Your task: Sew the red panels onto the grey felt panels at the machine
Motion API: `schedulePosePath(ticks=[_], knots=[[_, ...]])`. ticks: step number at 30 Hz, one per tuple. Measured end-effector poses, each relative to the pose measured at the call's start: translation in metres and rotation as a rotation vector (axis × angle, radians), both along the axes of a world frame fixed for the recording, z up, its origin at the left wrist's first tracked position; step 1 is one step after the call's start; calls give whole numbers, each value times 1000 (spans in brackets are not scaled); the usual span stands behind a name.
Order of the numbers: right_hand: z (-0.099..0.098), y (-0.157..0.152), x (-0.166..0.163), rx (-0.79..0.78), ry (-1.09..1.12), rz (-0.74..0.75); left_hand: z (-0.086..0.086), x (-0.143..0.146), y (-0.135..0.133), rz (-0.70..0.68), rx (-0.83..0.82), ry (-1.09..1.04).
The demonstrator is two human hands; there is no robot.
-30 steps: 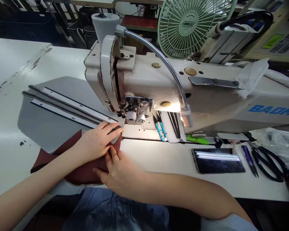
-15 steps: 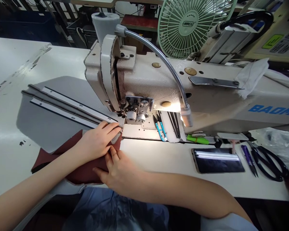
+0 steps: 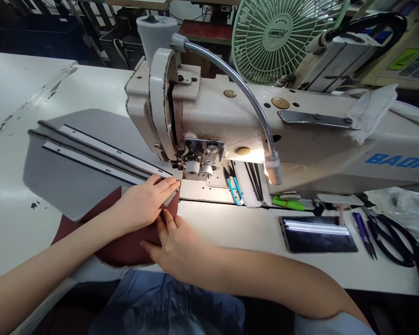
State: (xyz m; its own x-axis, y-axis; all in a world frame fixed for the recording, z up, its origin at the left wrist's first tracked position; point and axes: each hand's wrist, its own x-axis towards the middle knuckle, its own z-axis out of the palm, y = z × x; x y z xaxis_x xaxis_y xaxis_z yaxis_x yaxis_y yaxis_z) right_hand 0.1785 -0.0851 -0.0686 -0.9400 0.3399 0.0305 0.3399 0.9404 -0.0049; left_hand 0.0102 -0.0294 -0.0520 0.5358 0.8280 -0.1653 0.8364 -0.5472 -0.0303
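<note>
My left hand (image 3: 143, 202) lies flat across the maroon fabric (image 3: 127, 244) and the near end of a grey piece (image 3: 61, 172), its fingertips just left of the presser foot area. Along that grey piece run a dark zipper-like strip (image 3: 80, 151) and two white strips (image 3: 115, 150) with small slots. Below and right of it, my right hand (image 3: 181, 249) rests on the maroon fabric, thumb and fingers apart, the fingertips close to my left hand. The sewing machine's head (image 3: 192, 156) stands directly beyond my fingers; its needle is hard to make out.
Blue thread snips (image 3: 234, 186) and thin black rods (image 3: 254, 181) lie on the machine bed. A phone (image 3: 317, 235), a purple pen-like tool (image 3: 364, 235) and black-handled scissors (image 3: 393, 239) are at right. A lamp (image 3: 272, 167) hangs over the bed; a green fan (image 3: 282, 42) stands behind.
Both hands and the maroon fabric have shifted slightly to the right in view, and so has the whole machine. The hands keep nearly the same pose on the fabric.
</note>
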Motion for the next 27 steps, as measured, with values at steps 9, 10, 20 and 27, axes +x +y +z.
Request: schedulePosePath(ticks=[9,10,20,27], knots=[[4,29,6,-38,-42,-9,5,4,41,110,-97,-40],[4,32,6,-43,-49,-10,5,4,45,110,-89,-45],[-12,37,13,-27,60,-7,-7,9,16,125,97,-141],[-19,35,14,-14,87,-25,-14,9,6,67,187,-150]])
